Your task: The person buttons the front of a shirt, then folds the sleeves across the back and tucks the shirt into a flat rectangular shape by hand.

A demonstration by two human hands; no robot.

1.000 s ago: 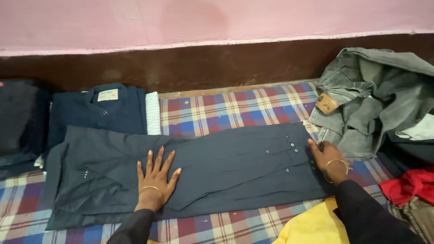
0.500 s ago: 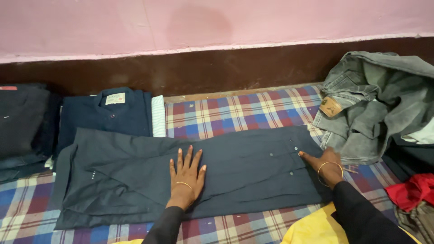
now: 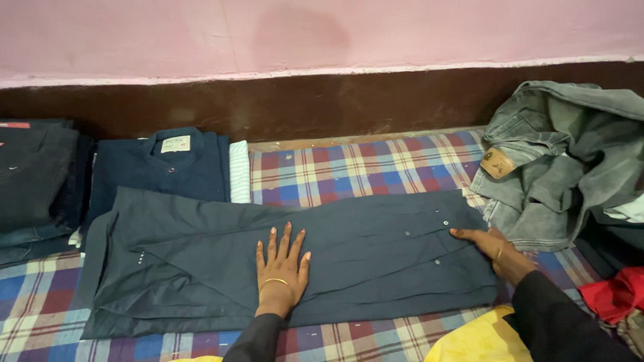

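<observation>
A dark navy garment (image 3: 201, 261), folded lengthwise, lies flat across a plaid bedsheet (image 3: 362, 167). My left hand (image 3: 282, 265) rests palm down on its middle with fingers spread and a gold bangle at the wrist. At the garment's right edge near the small buttons, my right hand (image 3: 496, 249) presses flat on the cloth. Neither hand holds anything.
A folded navy shirt (image 3: 161, 164) lies behind the garment, with dark folded clothes (image 3: 33, 174) stacked at the far left. A crumpled grey denim pile (image 3: 563, 161) sits at the right, red cloth (image 3: 614, 295) below it, yellow fabric (image 3: 469, 342) near my right arm. A dark baseboard and pink wall stand behind.
My left hand has slid to the right along the garment, from its left part to its middle. The right hand stays at the right edge.
</observation>
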